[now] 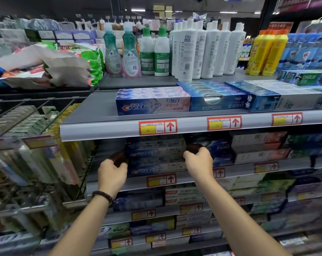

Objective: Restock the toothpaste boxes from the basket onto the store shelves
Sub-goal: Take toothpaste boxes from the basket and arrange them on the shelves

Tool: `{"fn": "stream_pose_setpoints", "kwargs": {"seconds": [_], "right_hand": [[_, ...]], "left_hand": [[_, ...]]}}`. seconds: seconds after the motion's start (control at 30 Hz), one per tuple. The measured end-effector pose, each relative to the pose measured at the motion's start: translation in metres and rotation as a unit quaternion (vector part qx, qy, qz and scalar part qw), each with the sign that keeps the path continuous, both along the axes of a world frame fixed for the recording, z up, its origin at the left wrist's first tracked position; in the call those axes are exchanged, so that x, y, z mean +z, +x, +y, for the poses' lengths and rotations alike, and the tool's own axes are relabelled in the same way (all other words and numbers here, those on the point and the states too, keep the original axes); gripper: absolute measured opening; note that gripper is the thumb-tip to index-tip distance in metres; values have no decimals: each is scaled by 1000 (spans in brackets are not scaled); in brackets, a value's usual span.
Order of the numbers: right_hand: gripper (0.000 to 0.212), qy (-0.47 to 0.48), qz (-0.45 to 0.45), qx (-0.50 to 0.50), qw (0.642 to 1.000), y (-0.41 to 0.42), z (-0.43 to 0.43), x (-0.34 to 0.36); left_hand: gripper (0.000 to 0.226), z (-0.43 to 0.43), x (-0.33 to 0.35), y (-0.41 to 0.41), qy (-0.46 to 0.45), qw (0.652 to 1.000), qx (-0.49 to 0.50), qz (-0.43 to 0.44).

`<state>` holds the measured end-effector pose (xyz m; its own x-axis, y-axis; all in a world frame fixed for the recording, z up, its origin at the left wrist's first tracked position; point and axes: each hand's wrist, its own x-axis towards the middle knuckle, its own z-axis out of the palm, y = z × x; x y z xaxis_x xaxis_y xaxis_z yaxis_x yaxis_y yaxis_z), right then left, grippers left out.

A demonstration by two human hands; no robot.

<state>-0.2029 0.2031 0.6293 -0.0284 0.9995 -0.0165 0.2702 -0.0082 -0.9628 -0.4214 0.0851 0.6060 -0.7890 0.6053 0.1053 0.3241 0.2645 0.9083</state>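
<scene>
Bare forearms reach in from the near edge, a beaded bracelet on the left wrist. Left grip and right grip curl their fingers round opposite ends of stacked toothpaste boxes, which sit on the second shelf. On the top shelf above, more boxes lie in front of bottles.
</scene>
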Motion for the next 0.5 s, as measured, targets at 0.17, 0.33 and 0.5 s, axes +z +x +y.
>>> {"fn": "stream_pose_setpoints", "kwargs": {"seconds": [0.17,0.33,0.5], "right_hand": [[10,0,-3,0,1000,-2,-1,1],[13,3,6,3,1000,-3,-3,1],[20,5,10,-6,1000,-3,-6,1]], "left_hand": [[23,2,3,2,-7,999,-26,17],[30,3,3,3,8,999,-33,9],[23,5,0,4,15,999,-30,7]]}}
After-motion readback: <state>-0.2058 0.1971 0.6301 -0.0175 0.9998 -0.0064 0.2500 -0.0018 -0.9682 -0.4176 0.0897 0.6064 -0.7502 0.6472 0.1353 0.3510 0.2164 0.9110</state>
